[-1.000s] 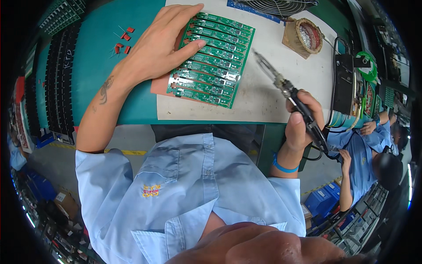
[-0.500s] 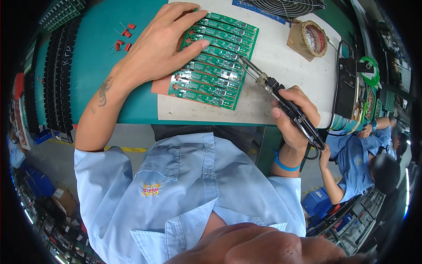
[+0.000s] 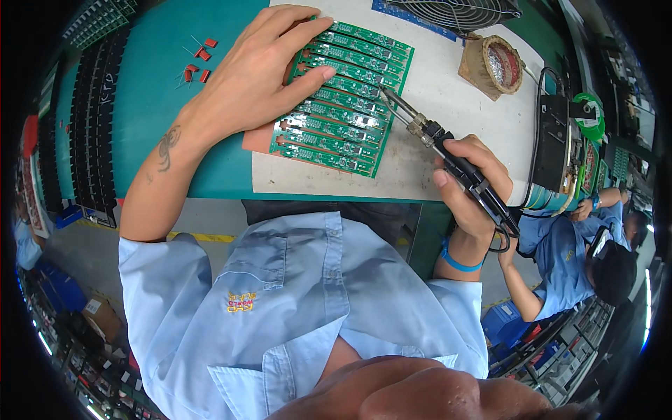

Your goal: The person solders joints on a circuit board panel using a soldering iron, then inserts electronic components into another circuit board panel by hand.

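A green circuit board panel [image 3: 336, 105], split into several long narrow strips, lies on a pale sheet. My left hand [image 3: 269, 66] rests over its left side, fingers and thumb spread, with fingertips near the far edge and the thumb across the strips. My right hand [image 3: 476, 171] is closed round the black handle of a soldering iron [image 3: 455, 159]. The iron's thin front end has two metal prongs, and they reach the right part of a middle strip. Whether the tip touches the board I cannot tell. An orange-brown piece [image 3: 258, 138] shows from under the panel's near left corner.
Several red components [image 3: 202, 53] with wire leads lie left of my left hand on the green mat [image 3: 150, 105]. Black slotted strips [image 3: 91, 119] stand farther left. At right are a round-mouthed container [image 3: 498, 64], a fan grille [image 3: 458, 10] and a black holder [image 3: 553, 140]. A co-worker [image 3: 560, 259] sits at right.
My hands, the panel and the iron keep nearly the same places, with a very slight shift in the picture. The co-worker's near arm has moved a little.
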Motion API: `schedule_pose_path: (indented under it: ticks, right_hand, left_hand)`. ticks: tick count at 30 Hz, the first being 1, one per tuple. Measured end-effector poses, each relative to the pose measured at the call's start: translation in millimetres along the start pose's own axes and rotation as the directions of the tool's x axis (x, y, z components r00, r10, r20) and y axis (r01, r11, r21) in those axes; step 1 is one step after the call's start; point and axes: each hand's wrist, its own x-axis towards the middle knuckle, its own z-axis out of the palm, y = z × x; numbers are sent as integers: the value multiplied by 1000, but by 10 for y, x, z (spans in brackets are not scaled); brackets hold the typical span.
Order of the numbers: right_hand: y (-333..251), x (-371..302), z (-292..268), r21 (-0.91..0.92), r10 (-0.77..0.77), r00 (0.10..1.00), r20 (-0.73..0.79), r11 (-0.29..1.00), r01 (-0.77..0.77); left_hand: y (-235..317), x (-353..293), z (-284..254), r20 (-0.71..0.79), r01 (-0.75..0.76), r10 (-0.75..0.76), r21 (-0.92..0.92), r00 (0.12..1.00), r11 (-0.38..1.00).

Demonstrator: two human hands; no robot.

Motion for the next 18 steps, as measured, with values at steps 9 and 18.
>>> schedule_pose_path:
  ticks: [9, 18]
  right_hand:
    - [33, -28, -41, 7, -57, 998, -31, 998, 58]
    - [85, 36, -18, 25, 5, 998, -66, 1000, -3]
  left_hand:
    - [-8, 5, -20, 16, 10, -10, -30, 1000, 1000]
    - [30, 15, 11, -47, 27, -29, -37, 998, 999]
